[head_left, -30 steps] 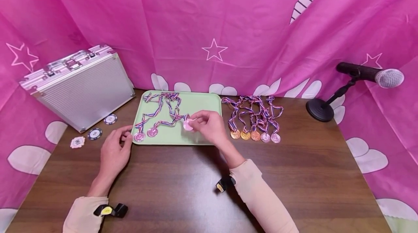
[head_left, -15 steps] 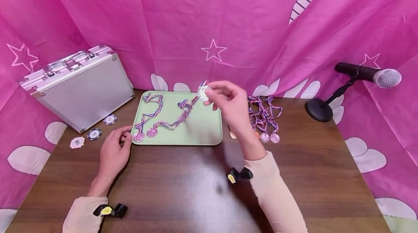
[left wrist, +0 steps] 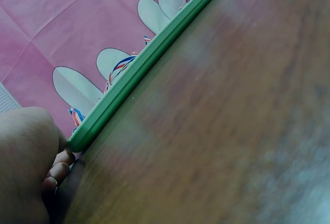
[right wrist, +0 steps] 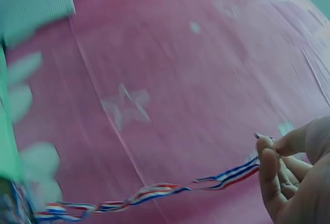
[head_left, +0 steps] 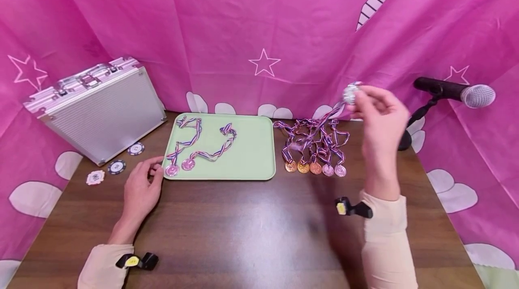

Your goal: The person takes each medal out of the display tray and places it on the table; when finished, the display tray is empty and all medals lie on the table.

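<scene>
Right hand: raised above the table's far right part, fingers pinching a silver medal at its rim.
Medal ribbon: red, white and blue twist, trailing down and left from the pinched medal toward the row on the table.
Left hand: resting on the table, fingers loosely curled and holding nothing, fingertips at the near left corner of the green tray.
Tray contents: two pinkish medals with ribbons, lying at the left side.
Medal row: five medals, gold to pinkish, on the table just right of the tray, ribbons tangled behind.
Aluminium case: closed, far left.
Poker chips: three, beside the case; markings too small to read.
Microphone: on a black stand, far right.
Backdrop: pink cloth with star outlines; no legible writing.
</scene>
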The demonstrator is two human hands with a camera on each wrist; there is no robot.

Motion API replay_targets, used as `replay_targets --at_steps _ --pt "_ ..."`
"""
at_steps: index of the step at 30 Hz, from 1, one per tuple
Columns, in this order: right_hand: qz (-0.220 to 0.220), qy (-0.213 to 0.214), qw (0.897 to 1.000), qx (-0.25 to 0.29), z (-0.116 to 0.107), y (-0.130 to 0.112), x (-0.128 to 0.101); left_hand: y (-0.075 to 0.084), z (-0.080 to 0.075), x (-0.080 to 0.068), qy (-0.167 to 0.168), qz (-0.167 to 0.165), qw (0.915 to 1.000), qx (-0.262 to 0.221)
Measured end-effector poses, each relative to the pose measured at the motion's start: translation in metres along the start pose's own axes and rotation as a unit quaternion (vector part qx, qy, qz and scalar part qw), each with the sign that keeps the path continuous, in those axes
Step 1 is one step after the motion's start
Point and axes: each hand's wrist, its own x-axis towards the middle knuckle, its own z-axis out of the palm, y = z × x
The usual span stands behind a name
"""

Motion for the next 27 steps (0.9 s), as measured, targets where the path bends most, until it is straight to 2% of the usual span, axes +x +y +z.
replay_targets --at_steps 2,4,7,9,13,17,23,27 --pt "-0.031 0.045 0.999 0.001 -0.019 0.001 0.011 -0.001 0.0 0.0 0.002 0.005 1.0 -0.001" --pt "-0.035 0.085 0.996 -0.002 -0.038 0.007 0.018 -0.001 0.0 0.0 0.006 0.01 0.9999 -0.002" --pt "-0.005 0.119 0.993 -0.025 -0.068 0.033 0.018 -0.002 0.0 0.0 0.014 0.016 0.9998 -0.002" --pt "0.037 0.122 0.991 -0.05 -0.087 0.056 0.011 -0.002 0.001 0.0 0.017 0.02 0.9997 -0.003" --pt "0.135 0.105 0.981 -0.095 -0.12 0.096 -0.01 -0.003 0.002 0.0 0.016 0.02 0.9997 -0.003" --pt "0.206 0.078 0.967 -0.128 -0.142 0.114 -0.028 -0.003 0.002 0.0 0.016 0.013 0.9998 -0.004" --pt "0.265 0.026 0.943 -0.199 -0.162 0.122 -0.048 -0.002 0.001 -0.001 0.015 0.01 0.9998 -0.002" --pt "0.263 0.002 0.931 -0.254 -0.17 0.122 -0.054 -0.001 0.002 -0.001 0.011 0.01 0.9999 -0.002"
